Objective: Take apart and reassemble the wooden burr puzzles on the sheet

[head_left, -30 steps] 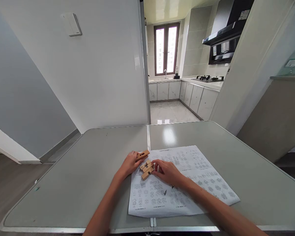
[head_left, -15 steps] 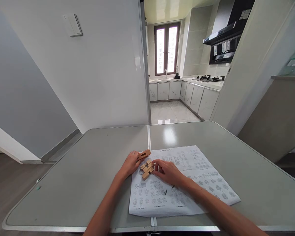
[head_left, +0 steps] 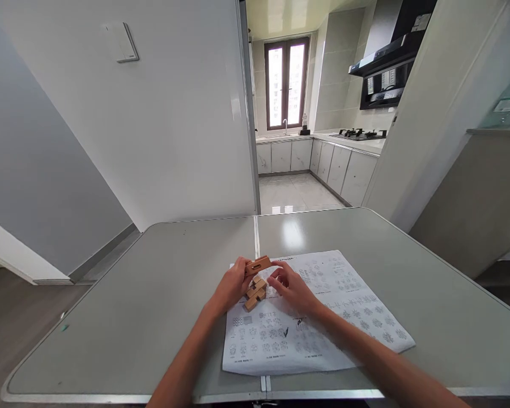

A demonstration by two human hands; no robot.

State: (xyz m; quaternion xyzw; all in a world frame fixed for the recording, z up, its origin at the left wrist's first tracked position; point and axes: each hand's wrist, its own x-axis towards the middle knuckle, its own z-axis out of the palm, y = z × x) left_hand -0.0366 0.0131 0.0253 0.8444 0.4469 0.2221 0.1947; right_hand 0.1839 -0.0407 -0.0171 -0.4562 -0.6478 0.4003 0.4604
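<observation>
My left hand (head_left: 234, 281) is closed on a reddish-brown wooden block (head_left: 258, 265) with a slot through its side, raised above the sheet. My right hand (head_left: 289, 286) is to the right, fingers curled and apart, with a fingertip at or close to the block's right end; I cannot tell if it touches. Below the block, a cluster of notched light wooden puzzle pieces (head_left: 255, 294) lies on a large printed paper sheet (head_left: 323, 351). My left fingers cover part of the cluster. Small puzzle diagrams fill the sheet.
The grey folding table (head_left: 131, 317) has a metal rim and a centre seam. A small green bit (head_left: 64, 327) lies near its left edge. Beyond the table, a doorway leads to a kitchen with a gas stove (head_left: 359, 134) and white cabinets (head_left: 335, 170).
My left hand has lifted the slotted block up and to the right, over the cluster. My right hand has come away from the light pieces and up toward the block's end.
</observation>
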